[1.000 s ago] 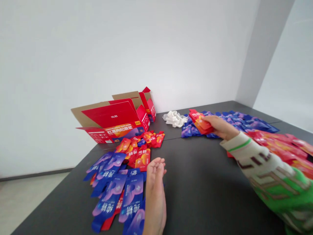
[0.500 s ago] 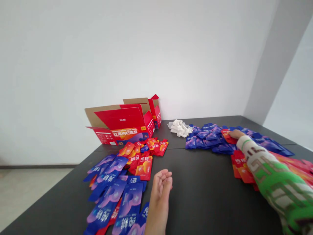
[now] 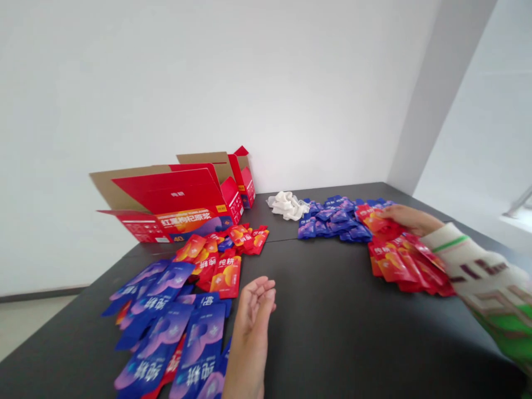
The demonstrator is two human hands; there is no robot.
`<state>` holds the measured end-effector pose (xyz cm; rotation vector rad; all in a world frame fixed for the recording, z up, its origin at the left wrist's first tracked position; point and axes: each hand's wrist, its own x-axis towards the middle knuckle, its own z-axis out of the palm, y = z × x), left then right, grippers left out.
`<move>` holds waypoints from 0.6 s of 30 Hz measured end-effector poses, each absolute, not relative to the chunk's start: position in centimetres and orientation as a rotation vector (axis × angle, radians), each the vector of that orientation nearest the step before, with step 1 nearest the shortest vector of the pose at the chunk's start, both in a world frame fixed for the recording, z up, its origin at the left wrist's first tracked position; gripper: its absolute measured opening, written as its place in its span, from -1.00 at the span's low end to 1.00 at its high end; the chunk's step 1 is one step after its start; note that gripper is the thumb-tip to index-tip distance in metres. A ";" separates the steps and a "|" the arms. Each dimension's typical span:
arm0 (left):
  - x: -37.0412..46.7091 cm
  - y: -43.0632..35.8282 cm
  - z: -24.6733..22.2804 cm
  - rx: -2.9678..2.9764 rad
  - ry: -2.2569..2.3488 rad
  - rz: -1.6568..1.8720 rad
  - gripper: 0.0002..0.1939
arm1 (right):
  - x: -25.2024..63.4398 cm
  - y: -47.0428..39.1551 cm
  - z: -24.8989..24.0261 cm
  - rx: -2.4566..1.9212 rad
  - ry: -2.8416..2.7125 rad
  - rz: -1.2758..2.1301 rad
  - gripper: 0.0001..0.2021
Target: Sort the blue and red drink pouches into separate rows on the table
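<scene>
We grasp red pouches [image 3: 376,220] in our right hand [image 3: 405,218] at the far right of the dark table [image 3: 324,310], between a heap of blue pouches [image 3: 338,216] and a pile of red ones [image 3: 405,263]. Our left hand [image 3: 253,316], half-curled and holding nothing, hovers beside blue sachets [image 3: 203,343] fanned near red-and-orange packets [image 3: 226,274]. Behind them stand two open red cartons [image 3: 178,202], with a crumpled white bundle [image 3: 287,205] to their right, near the wall.
</scene>
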<state>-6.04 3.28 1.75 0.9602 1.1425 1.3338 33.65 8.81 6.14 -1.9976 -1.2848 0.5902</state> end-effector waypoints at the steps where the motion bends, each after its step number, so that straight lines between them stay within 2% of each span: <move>1: -6.0 3.2 1.8 0.967 1.139 1.335 -0.47 | 33.0 7.9 4.8 -2.026 -1.318 0.595 -0.72; 5: -5.9 3.1 1.6 0.991 1.136 1.349 -0.49 | 30.7 6.1 -0.1 -2.254 -1.419 0.404 -0.83; 11: -6.1 3.0 1.4 1.054 1.132 1.402 -0.58 | 28.8 6.6 -1.8 -2.432 -1.594 -0.003 -0.61; 18: -6.0 2.5 1.6 1.050 1.110 1.447 -0.66 | 27.7 6.2 -3.6 -2.432 -1.899 -0.428 -0.57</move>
